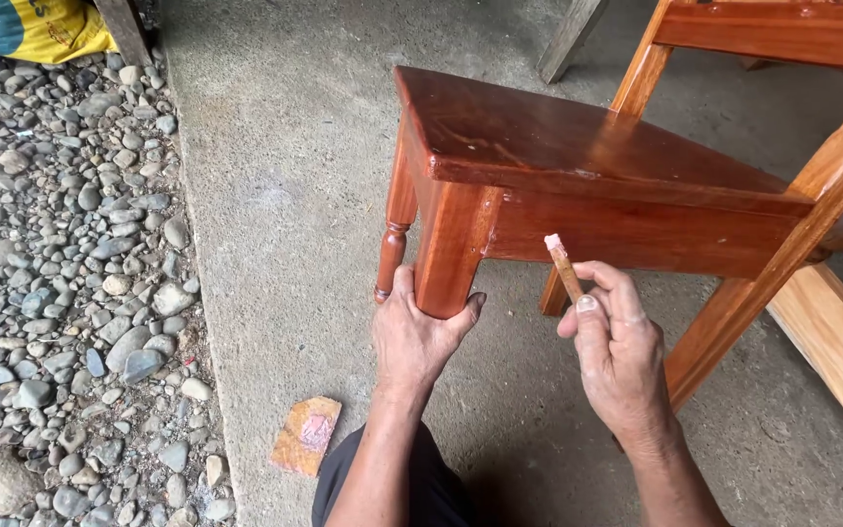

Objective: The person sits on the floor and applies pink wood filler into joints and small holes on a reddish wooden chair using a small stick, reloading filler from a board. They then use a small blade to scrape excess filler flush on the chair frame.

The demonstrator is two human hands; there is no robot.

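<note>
Head view, looking straight down: the left hand [420, 337] is wrapped around the bottom of a squared leg of the glossy reddish-brown varnished wooden chair [558, 166], thumb on one side, fingers on the other, gripping it firmly. The chair sits tilted, its seat slanting across the upper middle of the frame, with a turned leg just left of the gripped one. The right hand [617, 346] hovers just below the seat's front rail, pinching a short, thin tan stick with a pale pinkish tip [564, 266] between thumb and curled fingers; the tip points up at the rail and sits very close to it, though contact is hard to call. Down on the grey concrete floor [285, 195], near the left forearm, lies a small worn orange square of sandpaper with a pink patch [306, 434]. Off to the left runs a bed of grey rounded river pebbles [60, 273], and a yellow and teal sack [31, 27] peeks in at the top left corner.
</note>
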